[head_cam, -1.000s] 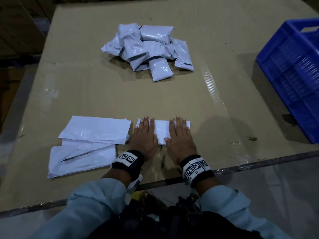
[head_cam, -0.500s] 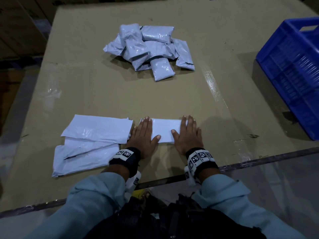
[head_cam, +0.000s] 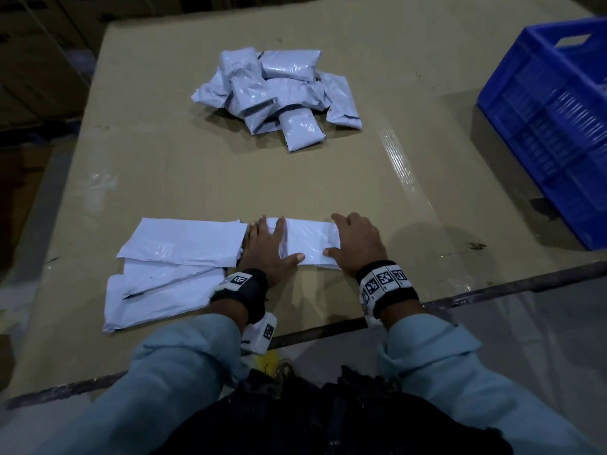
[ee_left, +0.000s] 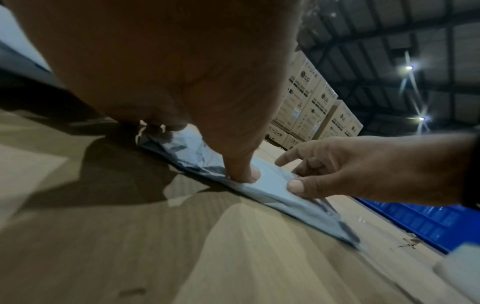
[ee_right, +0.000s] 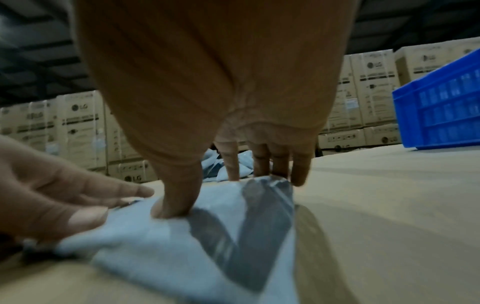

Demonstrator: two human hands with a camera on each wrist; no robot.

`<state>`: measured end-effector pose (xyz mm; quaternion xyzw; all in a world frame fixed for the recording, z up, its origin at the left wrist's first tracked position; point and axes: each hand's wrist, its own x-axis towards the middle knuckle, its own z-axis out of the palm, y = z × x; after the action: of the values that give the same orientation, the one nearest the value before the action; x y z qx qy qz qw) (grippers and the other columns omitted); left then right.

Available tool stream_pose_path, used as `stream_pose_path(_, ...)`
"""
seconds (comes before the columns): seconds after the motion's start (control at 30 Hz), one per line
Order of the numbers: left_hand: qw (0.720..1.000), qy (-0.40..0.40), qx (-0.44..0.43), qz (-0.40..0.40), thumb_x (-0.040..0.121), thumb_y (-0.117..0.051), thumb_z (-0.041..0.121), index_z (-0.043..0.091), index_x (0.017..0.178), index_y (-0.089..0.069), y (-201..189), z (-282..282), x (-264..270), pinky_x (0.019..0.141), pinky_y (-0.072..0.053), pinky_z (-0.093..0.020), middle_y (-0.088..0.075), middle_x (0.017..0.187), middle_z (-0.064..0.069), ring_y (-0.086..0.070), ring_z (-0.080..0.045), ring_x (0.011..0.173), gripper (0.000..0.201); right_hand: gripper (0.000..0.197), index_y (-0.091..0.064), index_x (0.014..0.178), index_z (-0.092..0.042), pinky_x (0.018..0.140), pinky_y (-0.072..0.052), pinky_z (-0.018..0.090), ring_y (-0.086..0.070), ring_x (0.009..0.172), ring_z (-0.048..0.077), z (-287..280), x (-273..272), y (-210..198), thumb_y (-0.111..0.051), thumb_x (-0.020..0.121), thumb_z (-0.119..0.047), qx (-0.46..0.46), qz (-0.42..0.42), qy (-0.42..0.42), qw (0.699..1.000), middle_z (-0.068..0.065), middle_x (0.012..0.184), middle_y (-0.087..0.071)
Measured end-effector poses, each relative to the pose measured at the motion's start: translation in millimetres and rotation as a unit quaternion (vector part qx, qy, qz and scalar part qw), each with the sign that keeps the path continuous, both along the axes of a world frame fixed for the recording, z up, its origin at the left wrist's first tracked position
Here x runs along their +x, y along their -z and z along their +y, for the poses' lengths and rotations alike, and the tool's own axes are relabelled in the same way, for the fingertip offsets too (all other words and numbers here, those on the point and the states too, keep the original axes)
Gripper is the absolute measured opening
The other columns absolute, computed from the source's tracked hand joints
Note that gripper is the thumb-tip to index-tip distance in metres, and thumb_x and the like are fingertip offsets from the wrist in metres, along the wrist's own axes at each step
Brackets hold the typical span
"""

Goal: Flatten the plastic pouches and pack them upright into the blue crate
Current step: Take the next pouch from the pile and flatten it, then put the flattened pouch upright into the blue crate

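A flat white pouch lies on the cardboard tabletop near the front edge. My left hand presses its left end with straight fingers and thumb down. My right hand presses its right end, fingers spread over the edge. In the left wrist view the left thumb pushes the pouch down. In the right wrist view the right fingertips stand on the pouch. A heap of puffy pouches sits at the far middle. The blue crate stands at the right.
Two or three flattened pouches lie stacked to the left of my left hand. A metal edge runs along the table's front. Stacked cardboard boxes stand in the background beyond the table.
Both hands have slid apart along the pouch, the left toward its left end and the right toward its right end, and more of the pouch shows between them.
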<state>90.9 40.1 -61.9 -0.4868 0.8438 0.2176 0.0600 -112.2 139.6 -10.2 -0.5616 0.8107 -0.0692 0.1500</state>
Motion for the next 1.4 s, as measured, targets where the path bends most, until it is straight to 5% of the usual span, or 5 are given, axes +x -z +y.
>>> stream_pose_path(0.17,0.996,-0.015,-0.084,-0.02,0.088,-0.041,0.076,0.009,0.157,-0.022,-6.0,6.6,-18.7,0.118,-0.024,-0.052,-0.032,0.157,-0.024,-0.031,-0.039,0.145,0.099,0.072,-0.054,0.124,-0.016,0.092,-0.048,0.041,-0.055,0.114,0.033,16.7,-14.8,-17.0,-0.083,0.073,-0.057,0.026,-0.046,0.083,0.995,0.011,0.123,-0.053)
stream_pose_path(0.37,0.992,-0.062,-0.017,-0.107,0.097,-0.042,0.064,0.015,0.155,-0.024,-21.3,37.2,-79.5,0.111,-0.031,-0.064,-0.011,0.166,-0.015,-0.015,-0.045,0.15,0.078,0.042,-0.049,0.108,-0.014,0.077,-0.051,0.039,-0.066,0.099,0.036,58.7,-60.1,-40.7,-0.076,0.087,-0.038,-0.059,-0.068,0.198,0.976,0.013,0.108,-0.066)
stream_pose_path(0.57,0.996,0.035,0.003,-0.077,0.101,-0.047,0.05,0.006,0.121,-0.063,-47.8,44.4,-165.2,0.097,-0.047,-0.04,-0.06,0.131,-0.018,-0.058,-0.036,0.117,0.051,0.026,-0.046,0.108,-0.017,0.076,-0.052,0.039,-0.062,0.092,0.035,106.5,-137.1,-59.0,-0.064,0.091,-0.026,-0.14,-0.213,0.276,0.927,0.012,0.103,-0.062)
stream_pose_path(0.97,0.991,0.054,0.083,-0.086,0.096,-0.047,0.061,0.008,0.118,-0.069,-66.0,103.3,-339.7,0.094,-0.053,-0.04,-0.068,0.124,-0.018,-0.065,-0.036,0.11,0.061,0.034,-0.051,0.125,-0.019,0.084,-0.052,0.042,-0.061,0.108,0.03,188.2,-276.7,-119.8,-0.064,0.097,-0.032,-0.286,-0.184,0.241,0.909,0.009,0.118,-0.065)
stream_pose_path(1.4,0.994,0.074,-0.009,-0.085,0.104,-0.026,0.051,0.017,0.136,-0.053,-58.0,83.2,-466.1,0.11,-0.035,-0.047,-0.049,0.141,-0.013,-0.043,-0.037,0.131,0.054,0.022,-0.056,0.111,-0.02,0.066,-0.044,0.031,-0.059,0.082,0.015,177.5,-411.9,-206.9,-0.067,0.095,-0.028,-0.394,-0.113,0.225,0.884,-0.006,0.093,-0.064)
